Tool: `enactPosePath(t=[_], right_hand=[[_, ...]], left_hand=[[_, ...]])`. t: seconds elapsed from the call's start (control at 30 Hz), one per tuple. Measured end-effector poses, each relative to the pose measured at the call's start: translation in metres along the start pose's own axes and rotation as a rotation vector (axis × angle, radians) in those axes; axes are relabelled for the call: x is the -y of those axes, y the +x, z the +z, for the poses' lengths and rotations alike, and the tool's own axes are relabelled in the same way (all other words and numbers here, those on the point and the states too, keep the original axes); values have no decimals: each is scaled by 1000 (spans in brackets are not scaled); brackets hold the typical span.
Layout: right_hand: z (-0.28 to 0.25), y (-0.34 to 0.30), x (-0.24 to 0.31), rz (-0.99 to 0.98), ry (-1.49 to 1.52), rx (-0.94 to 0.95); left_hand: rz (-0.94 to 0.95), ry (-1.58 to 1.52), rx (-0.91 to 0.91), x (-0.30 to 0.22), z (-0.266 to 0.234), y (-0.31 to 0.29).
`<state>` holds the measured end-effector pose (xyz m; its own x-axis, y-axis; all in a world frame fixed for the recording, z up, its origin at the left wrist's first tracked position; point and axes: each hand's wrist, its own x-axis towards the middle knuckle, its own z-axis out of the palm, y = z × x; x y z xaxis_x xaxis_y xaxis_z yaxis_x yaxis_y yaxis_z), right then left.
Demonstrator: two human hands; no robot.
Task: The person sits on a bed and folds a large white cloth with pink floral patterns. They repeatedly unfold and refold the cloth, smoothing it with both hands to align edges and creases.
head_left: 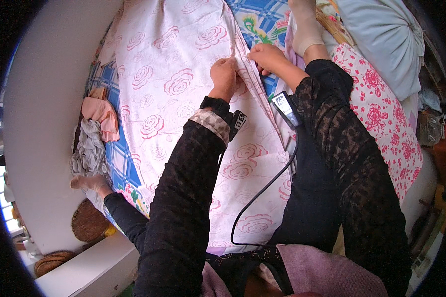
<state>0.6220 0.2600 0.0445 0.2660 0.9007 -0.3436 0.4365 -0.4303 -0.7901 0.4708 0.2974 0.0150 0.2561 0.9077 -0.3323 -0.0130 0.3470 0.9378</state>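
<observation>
Rose-printed cloth [176,119], one, pale pink with darker rose outlines: spread under the left hand and forearm, its long folded edge running between the two hands. Hands, two, bare, near each other yet apart: left hand [224,78], one, closed with its fingertips clamped on the cloth by that edge; right hand [270,59], one, fingers drawn together at the edge from the other side; whether they grip fabric cannot be told. Small black devices, two, one at each wrist: one [238,123] just below the left hand, one [286,110] below the right. Black cable, one [244,210], curving from the right-hand device toward the body. Stockinged feet, two: one [306,29] just beyond the right hand, one [87,183] well to the left of the left hand. Blue checked bedding, one [115,156], showing left of the left hand and beyond the right. Peach cloth, one [102,119], and grey cloth, one [90,148], both well left of the left hand. Red-flowered white fabric, one [381,111], right of the right hand; pale blue cushion, one [381,39], beyond that.
</observation>
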Motion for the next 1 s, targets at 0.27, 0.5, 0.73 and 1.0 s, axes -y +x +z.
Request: enactPosePath(t=[0.27,0.5,0.73,1.0], right_hand=[[0,3,-1,-64,-41,-39],[5,7,-8,-60,-16,-149],[8,-2,-5,-281,-253,-252],[5,-6,-5,-108,8,51]], left_hand=[[-126,-162,72,-11,1,-1],[-110,-148,54,-10,0,-2],[-91,-230,55,-5,0,-8],[-76,-156,99,-9,0,-10]])
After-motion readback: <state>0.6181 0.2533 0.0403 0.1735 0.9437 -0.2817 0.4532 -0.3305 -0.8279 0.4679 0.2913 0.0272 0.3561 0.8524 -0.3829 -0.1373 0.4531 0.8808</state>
